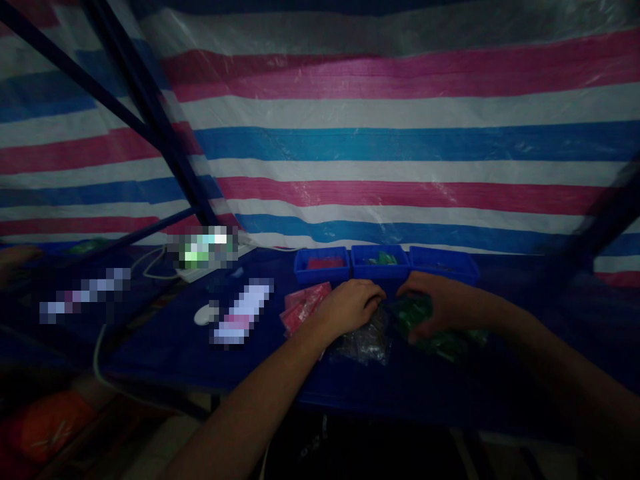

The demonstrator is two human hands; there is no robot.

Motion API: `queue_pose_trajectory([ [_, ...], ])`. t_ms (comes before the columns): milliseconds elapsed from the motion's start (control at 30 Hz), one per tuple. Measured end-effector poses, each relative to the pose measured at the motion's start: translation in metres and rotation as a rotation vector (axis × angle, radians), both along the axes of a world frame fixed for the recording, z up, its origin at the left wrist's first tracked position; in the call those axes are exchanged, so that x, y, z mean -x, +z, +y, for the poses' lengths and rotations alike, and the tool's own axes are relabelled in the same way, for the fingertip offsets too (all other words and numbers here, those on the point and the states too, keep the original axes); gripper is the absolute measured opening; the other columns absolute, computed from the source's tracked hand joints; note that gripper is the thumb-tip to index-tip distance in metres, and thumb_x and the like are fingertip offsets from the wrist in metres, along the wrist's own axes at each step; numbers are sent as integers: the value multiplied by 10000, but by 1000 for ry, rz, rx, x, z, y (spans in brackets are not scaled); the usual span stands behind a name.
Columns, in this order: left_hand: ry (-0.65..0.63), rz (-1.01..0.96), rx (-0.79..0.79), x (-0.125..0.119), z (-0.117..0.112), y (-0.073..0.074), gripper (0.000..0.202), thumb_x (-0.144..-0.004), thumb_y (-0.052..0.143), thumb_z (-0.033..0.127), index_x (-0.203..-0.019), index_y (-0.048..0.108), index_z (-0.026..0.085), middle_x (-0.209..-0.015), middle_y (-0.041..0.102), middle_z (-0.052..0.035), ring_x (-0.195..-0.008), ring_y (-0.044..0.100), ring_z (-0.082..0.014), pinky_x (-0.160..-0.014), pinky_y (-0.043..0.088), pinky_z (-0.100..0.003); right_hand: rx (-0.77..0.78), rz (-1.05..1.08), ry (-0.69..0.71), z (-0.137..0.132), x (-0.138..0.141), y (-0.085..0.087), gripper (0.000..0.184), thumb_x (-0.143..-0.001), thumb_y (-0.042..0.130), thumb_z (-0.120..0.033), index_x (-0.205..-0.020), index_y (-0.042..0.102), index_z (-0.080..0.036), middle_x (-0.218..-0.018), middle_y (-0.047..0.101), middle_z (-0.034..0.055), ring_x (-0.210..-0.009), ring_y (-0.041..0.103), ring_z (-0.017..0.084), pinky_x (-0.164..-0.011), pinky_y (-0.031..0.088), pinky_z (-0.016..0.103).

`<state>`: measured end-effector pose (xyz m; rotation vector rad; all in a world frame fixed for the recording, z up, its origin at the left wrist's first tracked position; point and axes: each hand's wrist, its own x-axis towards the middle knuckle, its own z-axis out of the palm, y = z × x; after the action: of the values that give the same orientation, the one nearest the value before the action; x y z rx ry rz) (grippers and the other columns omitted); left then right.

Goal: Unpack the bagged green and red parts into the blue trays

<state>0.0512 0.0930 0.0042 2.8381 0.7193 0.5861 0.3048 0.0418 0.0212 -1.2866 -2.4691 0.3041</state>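
Observation:
My left hand (354,303) rests on a pile of small clear plastic bags with dark contents (367,343). Its fingers are curled down and close together; whatever they pinch is hidden. To its left lie pink-red packets (306,305), partly behind my wrist. My right hand (434,298) reaches over a heap of green packets (443,343), thumb and fingers apart around a green packet (414,312). Behind the hands stand three blue trays in a row: one with red packets (323,274), one with green pieces (380,271), one with little visible inside (443,273).
A blurred-out phone-like object (245,312) and a white round thing (206,315) lie left on the blue table (175,353). A power strip (200,268) with cables sits behind. Dark metal poles (165,140) frame a striped tarp. Another person's hand (17,257) shows far left.

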Motion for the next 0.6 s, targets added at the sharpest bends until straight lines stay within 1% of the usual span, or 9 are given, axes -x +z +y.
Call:
queue_pose_trajectory([
  [33,0,2,-1,0,0,1,243,-964,516,160,-1124,698,177,-1072,729,-60,-1002,674,-198,-906,513,-321,35,-6,9,-1,-4,0,795,-552,872,-640,-1231,660,-285,-1152,700,65,-1029,668,297,-861,547,388],
  [100,-2,3,0,0,-1,1,233,-970,521,181,-1117,701,170,-1057,730,-62,-991,675,-200,-892,514,-321,78,-6,17,0,-10,-1,798,-550,893,-577,-1254,651,-288,-1166,696,64,-1039,668,292,-863,547,375],
  [167,-6,6,4,0,-1,2,231,-973,523,195,-1115,703,166,-1050,731,-64,-982,676,-201,-884,516,-324,102,20,13,3,-13,-3,714,-602,882,-506,-1247,662,-292,-1128,710,57,-994,681,274,-824,551,359],
  [300,1,4,8,-1,-2,2,234,-971,526,201,-1116,707,166,-1039,733,-68,-973,678,-204,-879,521,-331,157,118,6,9,-12,-4,488,-725,806,-427,-1187,704,-308,-957,749,26,-833,709,231,-691,550,320],
  [367,4,-1,12,-1,-1,2,236,-971,526,203,-1116,710,168,-1039,734,-68,-975,680,-204,-883,523,-334,180,151,7,10,-13,-2,408,-770,771,-394,-1166,712,-317,-935,759,15,-831,718,226,-702,556,323],
  [467,4,-11,13,-1,-2,2,232,-975,527,214,-1111,709,170,-1047,734,-68,-982,680,-202,-892,525,-336,200,193,20,12,-16,3,327,-800,749,-375,-1121,724,-316,-948,769,9,-867,729,230,-761,567,345],
  [533,11,-26,13,-1,-3,3,227,-982,528,233,-1104,709,173,-1047,734,-67,-992,678,-202,-905,523,-342,206,232,12,13,-18,6,301,-804,753,-390,-1093,727,-307,-944,773,10,-875,730,234,-782,569,357],
  [600,32,-56,17,-2,-6,4,242,-997,526,296,-1104,709,179,-1057,731,-71,-1017,673,-205,-926,518,-350,190,296,-48,15,-16,9,319,-797,767,-422,-1087,719,-298,-942,774,13,-870,729,237,-790,571,369],
])
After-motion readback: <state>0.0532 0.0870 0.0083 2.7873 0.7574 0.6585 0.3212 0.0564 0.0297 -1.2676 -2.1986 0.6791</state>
